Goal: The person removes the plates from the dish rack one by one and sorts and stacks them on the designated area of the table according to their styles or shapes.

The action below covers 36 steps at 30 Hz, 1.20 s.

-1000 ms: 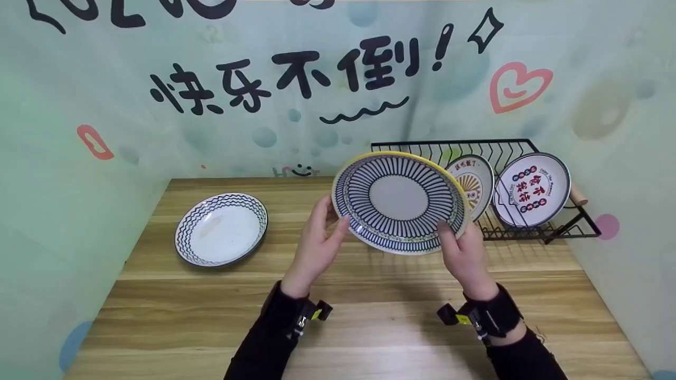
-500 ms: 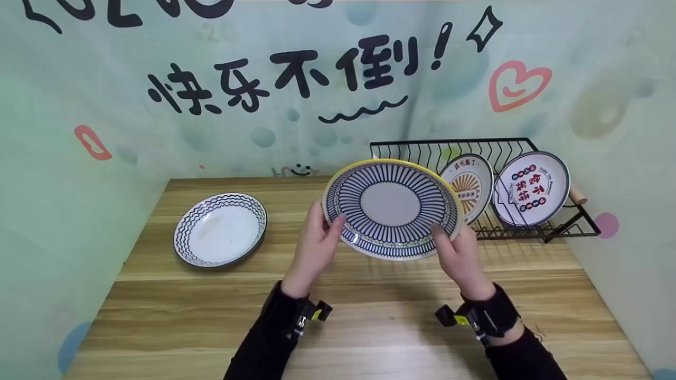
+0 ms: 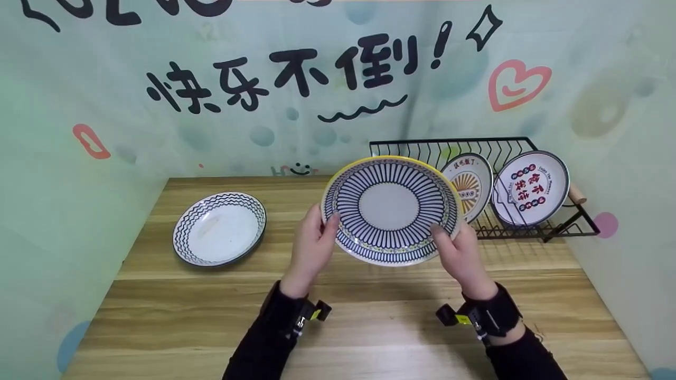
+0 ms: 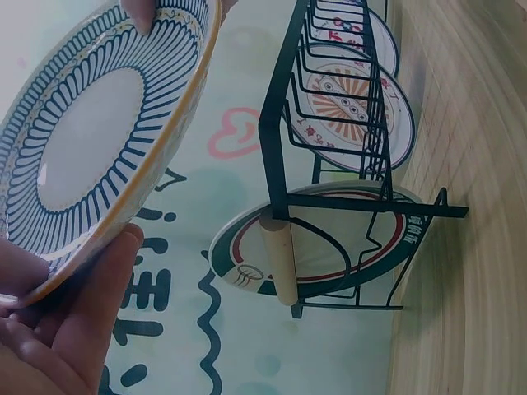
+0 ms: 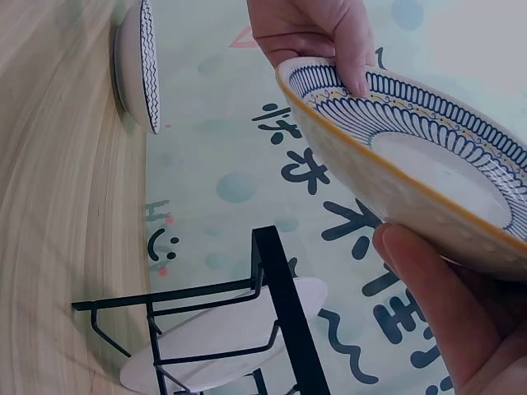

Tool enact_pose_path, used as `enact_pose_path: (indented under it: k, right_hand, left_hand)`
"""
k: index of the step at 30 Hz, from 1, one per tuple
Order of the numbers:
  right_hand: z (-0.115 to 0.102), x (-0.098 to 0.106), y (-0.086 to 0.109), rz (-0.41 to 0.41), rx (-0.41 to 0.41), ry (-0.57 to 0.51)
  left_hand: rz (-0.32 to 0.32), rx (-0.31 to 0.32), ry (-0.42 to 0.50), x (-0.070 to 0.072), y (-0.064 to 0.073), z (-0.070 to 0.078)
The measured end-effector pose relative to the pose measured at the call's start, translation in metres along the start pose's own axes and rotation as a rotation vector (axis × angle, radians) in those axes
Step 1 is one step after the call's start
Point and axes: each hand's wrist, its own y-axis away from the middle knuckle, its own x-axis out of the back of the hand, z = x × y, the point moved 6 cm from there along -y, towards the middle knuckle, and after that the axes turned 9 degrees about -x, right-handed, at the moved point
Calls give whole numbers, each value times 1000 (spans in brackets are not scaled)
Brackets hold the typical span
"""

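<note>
Both hands, left hand [image 3: 311,248] and right hand [image 3: 462,253], pinch the striped plate [image 3: 391,208] above the worktop's middle (tilted). Two plates already stand in the rack [image 3: 528,232] by the right edge; the wavy plate [image 3: 219,228] still waits near the left edge.

Left hand [image 3: 311,248]: bare, no glove or ring visible. Black long sleeve [image 3: 264,343] runs up to the wrist. Small black camera unit [image 3: 311,312] strapped at the wrist, at 4 o'clock from the hand; yellow tag on its body, pale screws or cable ends beside it.

Right hand [image 3: 462,258]: bare. Wide black wrist strap [image 3: 499,315], black sleeve [image 3: 525,356] below it. Second black camera unit [image 3: 458,317] at 7 o'clock from the hand, also with a yellow tag.
</note>
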Motion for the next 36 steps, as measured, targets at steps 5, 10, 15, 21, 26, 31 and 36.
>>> enact_pose_path:
  k: [5,10,15,21,26,31,36]
  right_hand:
    - [1,1,-1,-15,-6,-12]
    - [1,1,-2,-25,-30,-16]
    - [1,1,-3,-52,-74,-63]
    - [2,1,-2,-87,-120,-127]
    - [3,0,-2,-92,-139,-145]
    - [6,-1,-3,-110,-174,-173]
    - [7,-1,-4,-119,-178,-182]
  left_hand:
    - [13,-9,-18,2,0,4]
    - [15,20,-5,2,0,5]
    - [38,35,16,4,1,9]
    - [76,27,64,5,3,11]
    - [95,30,64,5,3,9]
    - [104,72,63,4,5,6]
    - [98,89,90,3,5,7]
